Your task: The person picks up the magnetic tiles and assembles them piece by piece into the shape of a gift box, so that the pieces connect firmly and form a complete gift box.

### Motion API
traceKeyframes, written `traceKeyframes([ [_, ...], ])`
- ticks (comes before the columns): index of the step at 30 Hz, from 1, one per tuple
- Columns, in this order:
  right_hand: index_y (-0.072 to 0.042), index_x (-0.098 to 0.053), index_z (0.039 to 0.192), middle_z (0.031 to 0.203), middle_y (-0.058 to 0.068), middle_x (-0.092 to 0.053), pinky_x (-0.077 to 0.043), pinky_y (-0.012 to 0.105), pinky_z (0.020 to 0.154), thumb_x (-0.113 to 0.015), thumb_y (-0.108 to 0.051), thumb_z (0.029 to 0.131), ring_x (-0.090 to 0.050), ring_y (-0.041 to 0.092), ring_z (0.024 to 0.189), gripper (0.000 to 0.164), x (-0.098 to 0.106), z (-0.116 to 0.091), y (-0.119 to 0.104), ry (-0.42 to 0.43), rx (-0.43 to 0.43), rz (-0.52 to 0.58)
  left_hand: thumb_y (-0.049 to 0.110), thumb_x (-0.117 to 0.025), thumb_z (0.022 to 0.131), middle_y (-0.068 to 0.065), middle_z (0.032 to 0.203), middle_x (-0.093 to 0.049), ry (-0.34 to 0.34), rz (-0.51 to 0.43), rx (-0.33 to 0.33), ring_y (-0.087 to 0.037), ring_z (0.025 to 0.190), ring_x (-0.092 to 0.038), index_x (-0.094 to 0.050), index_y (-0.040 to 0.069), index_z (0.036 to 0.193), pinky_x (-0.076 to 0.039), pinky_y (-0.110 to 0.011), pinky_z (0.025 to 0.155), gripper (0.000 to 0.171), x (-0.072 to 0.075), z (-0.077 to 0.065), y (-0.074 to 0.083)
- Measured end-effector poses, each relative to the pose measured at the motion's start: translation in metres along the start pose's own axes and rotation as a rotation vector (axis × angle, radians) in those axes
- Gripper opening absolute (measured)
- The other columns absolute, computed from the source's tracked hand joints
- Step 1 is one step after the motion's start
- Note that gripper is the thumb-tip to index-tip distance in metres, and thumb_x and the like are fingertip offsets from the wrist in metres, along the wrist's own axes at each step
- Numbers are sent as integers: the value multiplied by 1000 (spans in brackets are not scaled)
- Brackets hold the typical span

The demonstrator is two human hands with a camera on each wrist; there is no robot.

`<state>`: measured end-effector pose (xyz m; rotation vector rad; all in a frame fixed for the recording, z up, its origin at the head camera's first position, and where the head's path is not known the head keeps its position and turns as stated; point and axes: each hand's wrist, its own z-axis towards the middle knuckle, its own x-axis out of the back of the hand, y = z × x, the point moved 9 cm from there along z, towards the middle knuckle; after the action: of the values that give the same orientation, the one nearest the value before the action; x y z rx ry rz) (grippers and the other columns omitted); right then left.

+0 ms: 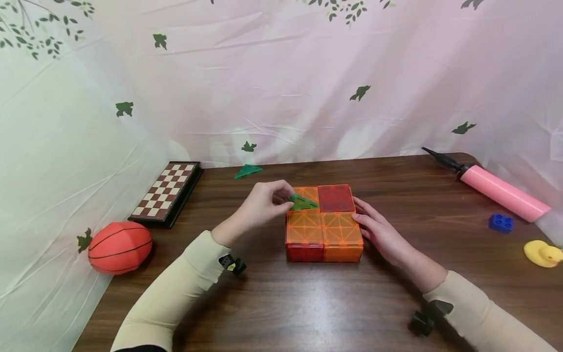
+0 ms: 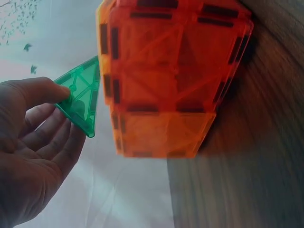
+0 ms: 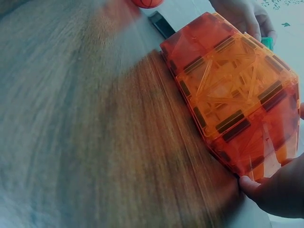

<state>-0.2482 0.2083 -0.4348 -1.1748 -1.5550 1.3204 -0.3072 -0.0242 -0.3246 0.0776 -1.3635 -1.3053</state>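
A low box of magnetic tiles, orange and red and see-through, sits on the table. Between thumb and fingers, my left hand pinches a green triangular magnetic tile over the box's back left part. The left wrist view shows this tile tilted, close to the box's top edge; whether they touch I cannot tell. My right hand rests against the box's right side with its fingers extended. In the right wrist view its thumb lies at the box's lower corner.
Another green triangular tile lies behind the box. To the left are a chessboard and a red ball. On the right lie a pink hand pump, a blue toy brick and a yellow rubber duck.
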Motion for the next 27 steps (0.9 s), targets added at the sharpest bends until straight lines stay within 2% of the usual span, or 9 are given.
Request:
traceKeyframes([
  [6,-18,-10,166,169,14,-12,-42,16,97,-47,-39,108,-25,37,148,71,-2,1,-2,-6,7,-3,-2,-76,88,-2,92,-71,-24,19,-12,-12,85,-67,-71,6,98,-58,-28,78,13,-9,2,1],
  [22,-19,-10,166,169,15,-10,-43,16,96,-46,-38,108,-26,38,147,71,-1,-1,-1,-2,1,1,1,-77,88,-3,93,-71,-22,114,-23,-13,85,-66,-70,6,98,-57,-24,78,13,-18,7,10],
  [27,-19,-10,166,169,15,-10,-43,16,96,-46,-39,108,-26,38,147,71,0,0,-1,-1,1,0,5,-79,87,-1,93,-71,-36,120,-12,-11,85,-65,-70,7,100,-56,-24,79,16,-19,6,6],
])
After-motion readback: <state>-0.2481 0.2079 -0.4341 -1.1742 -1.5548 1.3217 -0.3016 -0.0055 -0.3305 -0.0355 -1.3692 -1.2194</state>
